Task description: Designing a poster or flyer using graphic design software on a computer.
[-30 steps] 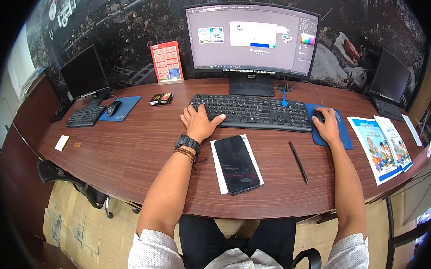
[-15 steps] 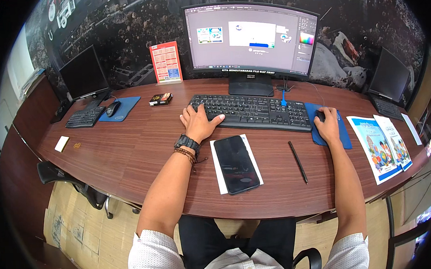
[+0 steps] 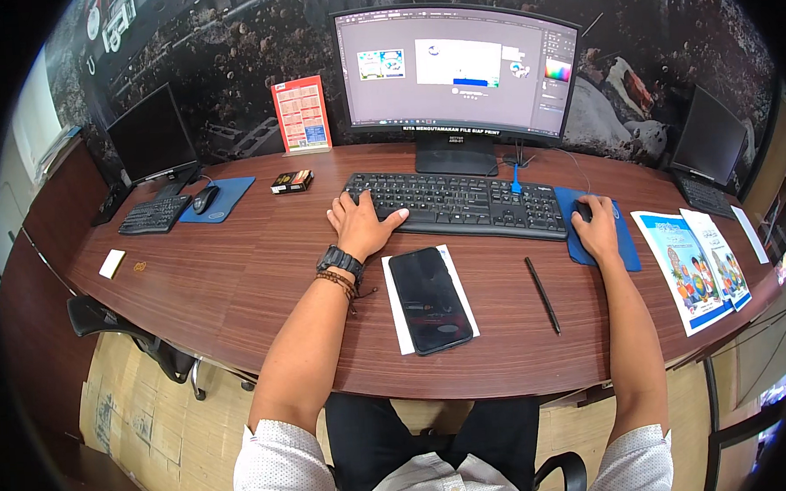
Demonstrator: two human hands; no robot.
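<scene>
My left hand (image 3: pixel 363 227) rests with fingers spread on the left end of a black keyboard (image 3: pixel 466 200), thumb stretched toward its lower edge. A dark watch and beaded bracelets circle that wrist. On the right, my right hand (image 3: pixel 599 234) is curled over a black computer mouse (image 3: pixel 583 210), which it partly hides. Under the mouse lies a blue mouse pad (image 3: pixel 625 244). Behind the keyboard stands a wide curved monitor (image 3: pixel 386 97) showing a design program with page layouts and a colour panel. Between my forearms a dark-screened phone (image 3: pixel 430 301) lies on white paper (image 3: pixel 397 311).
A black pen (image 3: pixel 543 296) lies right of the phone. Printed leaflets (image 3: pixel 688 272) lie at the right. A small box (image 3: pixel 293 181) and a red desk calendar (image 3: pixel 302 115) stand left of the monitor. Other monitors stand at the far left (image 3: pixel 151 133) and far right (image 3: pixel 711 135).
</scene>
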